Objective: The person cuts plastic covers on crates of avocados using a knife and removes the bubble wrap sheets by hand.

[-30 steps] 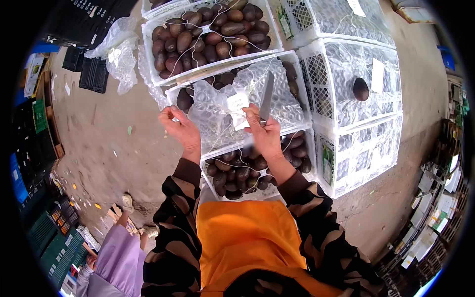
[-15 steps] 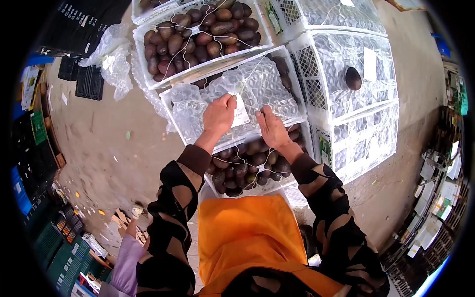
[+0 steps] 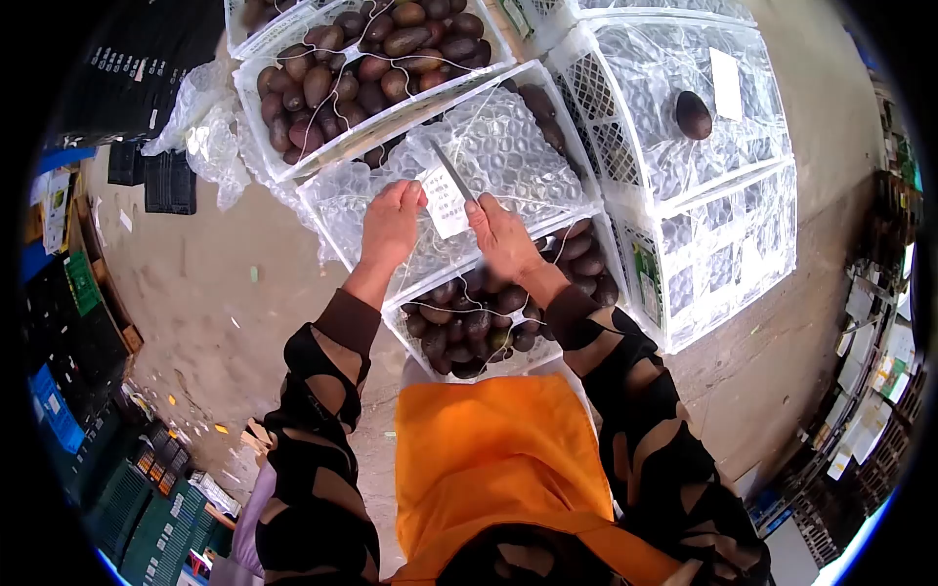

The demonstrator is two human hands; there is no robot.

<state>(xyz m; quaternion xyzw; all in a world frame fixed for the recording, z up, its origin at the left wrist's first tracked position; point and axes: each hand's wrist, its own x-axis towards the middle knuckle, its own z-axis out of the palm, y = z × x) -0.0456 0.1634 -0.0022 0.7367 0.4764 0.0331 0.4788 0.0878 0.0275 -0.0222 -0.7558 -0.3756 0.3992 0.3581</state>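
Note:
My right hand (image 3: 506, 236) is closed around a knife (image 3: 452, 172), its narrow grey blade pointing up and left over a printed white label (image 3: 447, 202). My left hand (image 3: 391, 227) is closed at the label's left edge; whatever its fingers pinch is hidden. Both hands are above a sheet of clear bubble wrap (image 3: 508, 146) that covers most of a white crate (image 3: 576, 137). Dark avocados (image 3: 539, 103) show along that crate's right side. Nearer my body, an uncovered crate of avocados (image 3: 479, 327) has white string across it.
Another open crate of strung avocados (image 3: 391, 83) stands beyond. To the right are stacked white crates wrapped in bubble wrap (image 3: 645, 146), with a single avocado (image 3: 694, 115) on top. Loose plastic wrap (image 3: 217, 146) and black crates (image 3: 169, 183) are on the left.
The knife blade now shows in my right hand, over the label. Both hands have shifted left in view, and the crates have shifted and turned slightly as my head moved.

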